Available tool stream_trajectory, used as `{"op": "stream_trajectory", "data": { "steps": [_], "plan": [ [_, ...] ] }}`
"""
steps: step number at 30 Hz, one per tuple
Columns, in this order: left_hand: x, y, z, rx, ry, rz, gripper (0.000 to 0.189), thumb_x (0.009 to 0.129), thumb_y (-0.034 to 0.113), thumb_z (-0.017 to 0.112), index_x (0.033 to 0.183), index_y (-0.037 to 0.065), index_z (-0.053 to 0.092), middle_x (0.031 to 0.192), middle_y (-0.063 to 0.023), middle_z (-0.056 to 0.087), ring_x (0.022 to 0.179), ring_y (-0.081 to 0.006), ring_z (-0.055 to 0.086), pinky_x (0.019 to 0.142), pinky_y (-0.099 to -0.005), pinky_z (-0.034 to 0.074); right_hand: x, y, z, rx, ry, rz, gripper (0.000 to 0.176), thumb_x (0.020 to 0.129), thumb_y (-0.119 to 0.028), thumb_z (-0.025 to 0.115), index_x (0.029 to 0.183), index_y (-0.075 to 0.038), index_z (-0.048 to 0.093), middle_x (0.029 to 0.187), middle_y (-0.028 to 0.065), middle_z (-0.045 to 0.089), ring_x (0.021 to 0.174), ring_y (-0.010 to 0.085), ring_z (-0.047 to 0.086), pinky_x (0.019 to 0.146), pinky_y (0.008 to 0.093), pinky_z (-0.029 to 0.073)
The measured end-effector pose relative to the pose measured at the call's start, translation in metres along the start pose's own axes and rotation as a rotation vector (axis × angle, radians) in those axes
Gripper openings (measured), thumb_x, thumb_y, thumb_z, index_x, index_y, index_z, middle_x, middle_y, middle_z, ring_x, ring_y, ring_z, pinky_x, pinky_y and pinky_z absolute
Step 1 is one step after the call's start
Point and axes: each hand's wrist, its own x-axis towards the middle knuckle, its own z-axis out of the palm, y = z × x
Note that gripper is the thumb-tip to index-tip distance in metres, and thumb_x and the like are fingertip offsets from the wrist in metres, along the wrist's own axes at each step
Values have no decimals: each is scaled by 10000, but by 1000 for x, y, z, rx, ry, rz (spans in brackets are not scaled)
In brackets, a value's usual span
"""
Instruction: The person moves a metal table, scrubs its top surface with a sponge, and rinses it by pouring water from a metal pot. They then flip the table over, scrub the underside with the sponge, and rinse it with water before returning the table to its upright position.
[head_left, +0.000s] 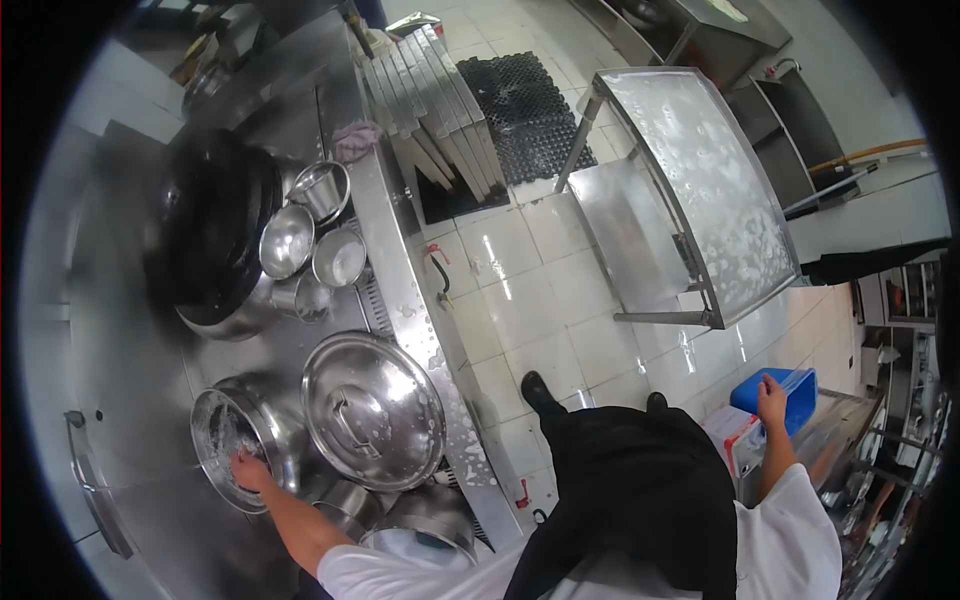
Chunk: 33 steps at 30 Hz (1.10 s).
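Note:
My left hand (249, 469) is inside the mouth of a steel pot (280, 430) that is tipped on its side, with whitish suds or wet streaks on its inner wall. Its fingers are curled, and whatever they may hold is hidden. Beside that pot lies a large round steel lid (374, 410) with a loop handle. My right hand (771, 399) hangs out to the right with its fingers closed, and nothing shows in it. Below it, in the line of view, are a blue plastic bin (797, 402) and a white-and-red box (735, 437).
Steel bowls and pots (287, 242) cluster on the counter near a dark wok (215, 230). More pots (420, 525) stand by my left arm. A foamy steel table (700, 170), black mat (525, 110) and metal panels (425, 85) occupy the tiled floor (520, 300).

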Motion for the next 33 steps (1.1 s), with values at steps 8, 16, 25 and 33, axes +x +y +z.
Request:
{"op": "stream_trajectory", "data": {
  "steps": [8,16,25,33],
  "plan": [
    [-34,59,-104,-222,396,-21,221,927,242,587,965,45,681,960,-159,654,893,-334,604,793,-400,464,54,-51,17,36,299,-224,389,917,-190,517,1278,-47,539,1293,197,540,1210,349,501,1041,392,378],
    [-162,240,-243,-592,467,185,232,956,188,558,940,-30,639,918,-151,622,859,-287,593,787,-358,475,146,-105,46,34,190,-449,474,900,-289,569,1326,-91,508,1440,168,393,1339,367,342,1101,447,299],
    [-386,477,-293,-1154,-68,547,81,844,-48,494,857,0,558,865,-54,517,817,-161,508,782,-283,442,219,-97,43,-81,-83,-430,701,920,-543,440,1509,-231,221,1589,101,94,1459,322,77,1152,548,90],
    [-578,662,-291,-1193,-470,1062,78,775,-60,601,785,17,603,757,-62,520,721,-174,512,666,-270,419,285,-28,20,440,537,-26,764,731,-16,562,1434,44,268,1535,202,174,1444,354,106,1173,476,121]
  ]
}}
